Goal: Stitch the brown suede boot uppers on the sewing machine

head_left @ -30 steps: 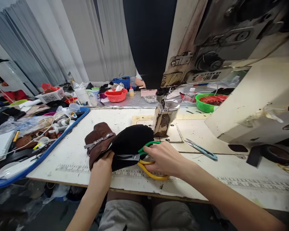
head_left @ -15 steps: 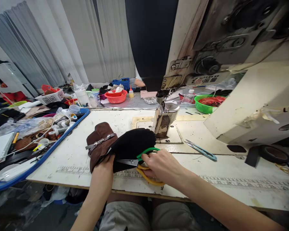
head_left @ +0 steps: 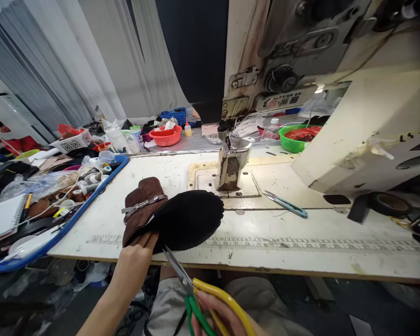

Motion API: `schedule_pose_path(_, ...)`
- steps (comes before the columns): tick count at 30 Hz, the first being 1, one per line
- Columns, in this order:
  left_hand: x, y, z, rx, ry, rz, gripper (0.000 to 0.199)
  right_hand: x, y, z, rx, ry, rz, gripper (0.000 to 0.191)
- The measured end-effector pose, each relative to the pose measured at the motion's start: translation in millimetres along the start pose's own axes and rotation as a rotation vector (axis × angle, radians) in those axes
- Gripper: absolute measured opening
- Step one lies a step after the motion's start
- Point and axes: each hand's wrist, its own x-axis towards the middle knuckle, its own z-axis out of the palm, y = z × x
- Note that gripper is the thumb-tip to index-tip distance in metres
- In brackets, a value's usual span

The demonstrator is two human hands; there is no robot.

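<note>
R hand [head_left: 220,310] grips yellow/grn-handled scissors [head_left: 186,282], angled up-left, tip v. close to near edge of brown/blk piece [head_left: 191,221]; can't tell if touching. L hand [head_left: 137,256] grasps that piece's near side. Piece rests on white surface [head_left: 287,256], front-left of machine post [head_left: 231,171]. Blue snips [head_left: 290,206] lie R of post. Farther back: green tub [head_left: 287,142], red basket [head_left: 166,137].

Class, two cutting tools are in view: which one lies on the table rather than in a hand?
The blue snips, on the white tabletop right of the machine post; the green-and-yellow-handled scissors are instead held in the right hand.
</note>
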Motion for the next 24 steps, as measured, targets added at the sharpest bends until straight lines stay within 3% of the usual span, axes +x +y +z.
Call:
schedule_pose_path(1,-4.5,-1.7,1.8,0.016,0.015,0.01,0.044,11.7,7.4,0.3,0.04,-0.082,0.11,0.046)
schedule_pose_path(3,-13.3,-4.3,6.4,0.053,0.035,0.033,0.039,32.8,11.2,4.8,0.114,-0.188,0.285,0.053)
schedule_pose_path(6,-24.1,-7.1,11.7,0.114,0.037,0.093,0.04,46.4,-0.2,14.5,0.23,-0.234,0.398,0.057)
schedule_pose_path(13,-33.0,-10.1,13.7,0.19,0.015,0.124,0.043,36.6,-23.1,29.6,0.178,-0.103,0.41,0.057)
schedule_pose_path(24,-32.6,-11.8,5.3,0.148,0.097,0.062,0.032,55.4,0.2,38.0,0.293,-0.195,0.474,0.06)
